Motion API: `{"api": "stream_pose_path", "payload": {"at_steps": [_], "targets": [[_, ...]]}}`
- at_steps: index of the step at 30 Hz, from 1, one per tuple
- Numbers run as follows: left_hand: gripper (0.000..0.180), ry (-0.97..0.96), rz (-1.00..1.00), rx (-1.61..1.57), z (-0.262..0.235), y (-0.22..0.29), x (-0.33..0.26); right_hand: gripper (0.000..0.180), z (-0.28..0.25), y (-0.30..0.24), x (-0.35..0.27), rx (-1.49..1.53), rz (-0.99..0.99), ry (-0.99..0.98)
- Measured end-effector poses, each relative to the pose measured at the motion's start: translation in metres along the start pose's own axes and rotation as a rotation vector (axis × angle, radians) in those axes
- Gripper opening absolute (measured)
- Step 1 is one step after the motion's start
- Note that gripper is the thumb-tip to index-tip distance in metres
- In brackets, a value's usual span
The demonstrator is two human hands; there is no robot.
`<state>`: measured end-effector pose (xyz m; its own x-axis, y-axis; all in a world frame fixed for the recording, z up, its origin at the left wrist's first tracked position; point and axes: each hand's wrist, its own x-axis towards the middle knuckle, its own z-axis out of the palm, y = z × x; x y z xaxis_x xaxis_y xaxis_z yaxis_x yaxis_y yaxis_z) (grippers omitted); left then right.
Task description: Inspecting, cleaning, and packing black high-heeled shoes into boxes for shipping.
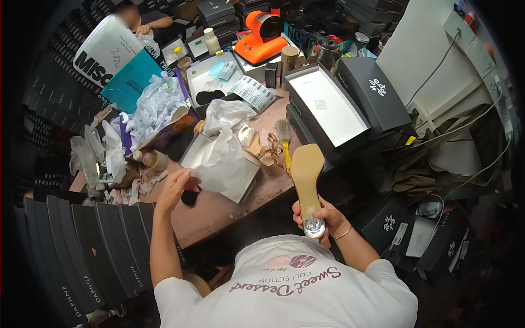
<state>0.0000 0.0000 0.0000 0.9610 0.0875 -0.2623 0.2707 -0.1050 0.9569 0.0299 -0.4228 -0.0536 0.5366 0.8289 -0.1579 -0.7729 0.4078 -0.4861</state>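
Note:
My right hand (322,217) is wrapped round the clear heel end of a sandal (306,169), its tan sole turned up toward me. At the table's near left, my left hand (175,188) has its fingers loosely stretched beside white tissue paper (219,164), which spills over a shallow box (247,187). Just under those fingers lies a small black pad-like piece (190,197); whether they touch it I cannot tell. A second sandal (257,146), with a brown bow, rests beyond the box. Next to it is a brush (284,143) with a yellow handle.
An open shoebox (328,104) and its dark lid (374,93) sit at the right. Crumpled paper (156,104) fills a container at the left. An orange device (262,41) stands at the back. Stacked dark shoeboxes (82,251) flank the table; another person (147,24) is far left.

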Motion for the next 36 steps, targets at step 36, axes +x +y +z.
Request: {"api": "stream_pose_path", "payload": {"at_steps": [36], "targets": [[0.014, 0.6, 0.398, 0.112, 0.13, -0.124, -0.183, 0.067, 0.129, 0.148, -0.042, -0.86, 0.463, -0.002]]}}
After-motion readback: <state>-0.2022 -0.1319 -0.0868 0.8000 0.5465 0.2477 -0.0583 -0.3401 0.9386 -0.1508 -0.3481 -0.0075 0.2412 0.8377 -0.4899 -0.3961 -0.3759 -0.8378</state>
